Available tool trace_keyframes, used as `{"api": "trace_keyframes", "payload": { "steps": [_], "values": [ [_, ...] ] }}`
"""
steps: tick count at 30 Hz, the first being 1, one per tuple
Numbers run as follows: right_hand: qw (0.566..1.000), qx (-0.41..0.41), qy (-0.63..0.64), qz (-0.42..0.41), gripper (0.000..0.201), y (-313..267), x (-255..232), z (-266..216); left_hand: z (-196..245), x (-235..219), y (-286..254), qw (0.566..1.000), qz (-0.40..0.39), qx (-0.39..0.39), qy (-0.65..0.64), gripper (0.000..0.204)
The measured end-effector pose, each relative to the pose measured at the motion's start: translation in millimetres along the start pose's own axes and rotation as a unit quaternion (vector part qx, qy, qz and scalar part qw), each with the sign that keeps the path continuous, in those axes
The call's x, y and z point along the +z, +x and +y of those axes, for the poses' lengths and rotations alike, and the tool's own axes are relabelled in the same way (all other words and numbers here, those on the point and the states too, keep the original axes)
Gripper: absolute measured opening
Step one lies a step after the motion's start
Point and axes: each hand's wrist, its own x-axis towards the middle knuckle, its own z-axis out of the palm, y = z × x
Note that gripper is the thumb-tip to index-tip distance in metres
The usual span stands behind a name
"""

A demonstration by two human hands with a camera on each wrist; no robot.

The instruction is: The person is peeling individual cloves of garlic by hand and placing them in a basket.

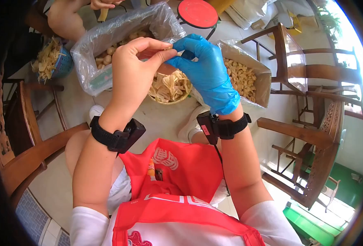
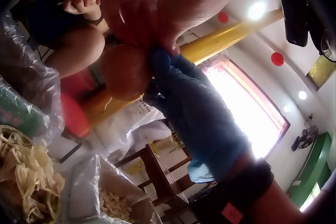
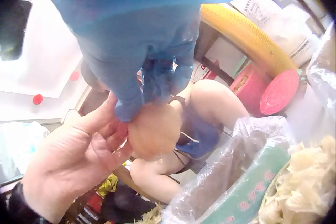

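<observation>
Two hands on one small round tan fruit (image 3: 154,130): bare left hand (image 1: 134,61) & blue-gloved right hand (image 1: 204,67) both pinch it over round basket (image 1: 180,99) w/ pale peel strips; plastic-lined boxes (image 1: 92,45) hold, prob., peeled pieces. Red apron (image 1: 177,172) print unreadable.

Everything sits right on the pale floor (image 1: 165,123). The small basket of shreds (image 1: 170,88) is in the middle, with a plastic-lined box (image 1: 107,49) to its left, an open bag of pale pieces (image 1: 243,78) to its right, and a red stool (image 1: 198,13) behind it.
</observation>
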Motion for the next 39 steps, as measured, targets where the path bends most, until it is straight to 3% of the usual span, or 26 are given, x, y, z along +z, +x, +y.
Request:
{"api": "trace_keyframes", "payload": {
  "steps": [3, 5, 6, 7, 10, 11, 13, 14, 15, 17, 26, 27, 29, 31, 33, 35, 39],
  "values": [
    [0.999, 0.031, -0.016, -0.012, 0.014, -1, -8, -1, -4, 8, 2, 0.997, 0.028, 0.049, 0.048, 0.009],
    [1.000, 0.013, -0.021, 0.010, 0.013, -1, -3, -1, -3, 3, 5, 0.957, 0.044, 0.191, 0.212, 0.010],
    [1.000, 0.021, -0.009, 0.002, 0.013, -1, -2, -1, 1, 2, 2, 0.975, 0.026, 0.119, 0.186, 0.011],
    [1.000, 0.007, -0.005, 0.008, 0.013, 0, -2, -2, 3, 1, 2, 0.972, 0.027, 0.132, 0.194, 0.011],
    [1.000, 0.009, -0.001, 0.001, 0.013, 2, 1, 1, -1, -4, 3, 0.996, 0.029, 0.044, 0.067, 0.013],
    [1.000, 0.002, 0.003, 0.005, 0.013, 2, 4, 2, -2, -5, 4, 0.996, 0.029, 0.051, 0.073, 0.013],
    [0.991, 0.085, 0.083, 0.064, 0.012, 3, 7, 1, -1, -5, 6, 0.993, 0.050, 0.058, 0.085, 0.020],
    [0.989, 0.081, 0.099, 0.069, 0.012, 4, 7, 6, -8, -8, 10, 0.978, 0.050, 0.135, 0.152, 0.030],
    [0.989, 0.077, 0.101, 0.070, 0.012, 5, 8, 7, -8, -8, 8, 0.977, 0.051, 0.139, 0.154, 0.030],
    [0.966, 0.142, 0.209, 0.047, 0.013, 6, 10, 8, -7, -6, 0, 0.998, -0.048, -0.003, 0.042, 0.041],
    [0.923, 0.187, 0.335, 0.026, 0.015, 12, 21, 0, -10, -14, -4, 1.000, -0.004, 0.026, 0.004, 0.040],
    [0.925, 0.170, 0.337, 0.036, 0.013, 11, 27, 7, -15, -16, 0, 0.999, 0.003, 0.032, 0.025, 0.038],
    [0.945, 0.105, 0.305, 0.049, 0.014, 9, 37, 17, -19, -22, 1, 0.945, 0.061, 0.187, 0.263, 0.031],
    [0.972, 0.067, 0.214, 0.063, 0.013, 8, 35, 4, -13, -26, -3, 0.941, 0.089, 0.136, 0.295, 0.027],
    [0.972, 0.086, 0.213, 0.057, 0.014, 8, 31, -5, -13, -33, -4, 0.948, 0.067, 0.122, 0.285, 0.027],
    [0.992, 0.054, 0.107, 0.026, 0.013, 10, 26, -3, -15, -35, -4, 0.953, 0.058, 0.116, 0.273, 0.026],
    [0.992, 0.069, 0.096, 0.031, 0.014, 10, 19, -7, -22, -29, -5, 0.974, 0.081, 0.085, 0.193, 0.024]
  ]
}}
